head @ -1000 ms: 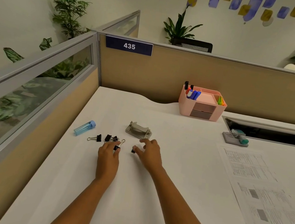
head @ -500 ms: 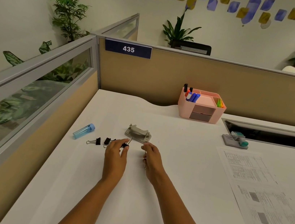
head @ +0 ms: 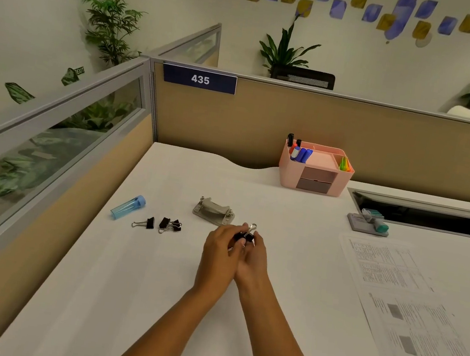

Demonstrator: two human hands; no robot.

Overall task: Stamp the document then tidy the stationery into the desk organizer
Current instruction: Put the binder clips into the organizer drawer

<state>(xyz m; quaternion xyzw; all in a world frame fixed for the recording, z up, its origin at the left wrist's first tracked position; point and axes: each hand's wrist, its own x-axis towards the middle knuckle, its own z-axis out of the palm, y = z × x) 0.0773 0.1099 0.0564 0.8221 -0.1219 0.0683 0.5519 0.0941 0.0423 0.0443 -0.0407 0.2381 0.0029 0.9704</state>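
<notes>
Toward the desk's (head: 152, 287) left edge I'm seeing a blue tube (head: 128, 207) and loose binder clips (head: 170, 225) lying. Mid-desk, my left hand (head: 221, 254) and right hand (head: 252, 260) are pressing together, pinching a black clip (head: 245, 235). The pink organizer (head: 315, 171) is standing at the back edge, documents (head: 409, 305) lying right.
</notes>
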